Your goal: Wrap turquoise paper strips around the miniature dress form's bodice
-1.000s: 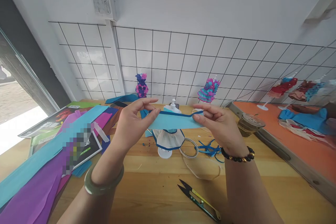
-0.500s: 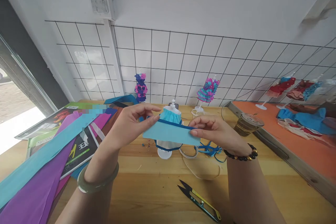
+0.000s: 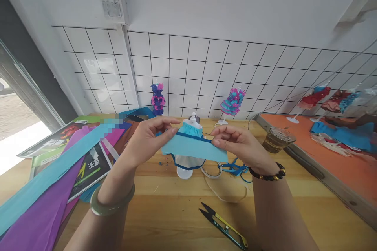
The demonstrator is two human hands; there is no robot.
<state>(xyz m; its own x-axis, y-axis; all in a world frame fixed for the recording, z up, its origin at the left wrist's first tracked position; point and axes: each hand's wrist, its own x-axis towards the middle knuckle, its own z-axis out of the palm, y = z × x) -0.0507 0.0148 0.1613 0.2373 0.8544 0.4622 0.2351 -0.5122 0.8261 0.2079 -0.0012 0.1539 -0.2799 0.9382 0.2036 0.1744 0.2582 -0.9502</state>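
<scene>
Between my hands stretches a light-blue strip of crepe paper (image 3: 193, 148) with a dark-blue band along its upper edge. My left hand (image 3: 154, 137) pinches the strip near its left end, thumb against fingers. Near the right part of the upper edge, my right hand (image 3: 235, 143) grips it the same way. Right behind the strip stands a small white dress-form stand (image 3: 185, 173), partly hidden, wearing a gathered light-blue top (image 3: 192, 128). A dark-blue trim shows below the strip. I cannot tell whether the strip touches the form.
Yellow-handled thread snips (image 3: 224, 225) lie in front. Tape rolls (image 3: 212, 169) and blue paper scraps (image 3: 235, 168) sit right of the form. Magazines (image 3: 91, 168) and long crepe sheets (image 3: 44, 208) cover the left. A brown cup (image 3: 275, 139) stands right; dressed mini forms (image 3: 234, 102) stand behind.
My right hand has slid slightly left along the strip's upper edge, so more of the strip's right end shows. My left hand keeps its pinch.
</scene>
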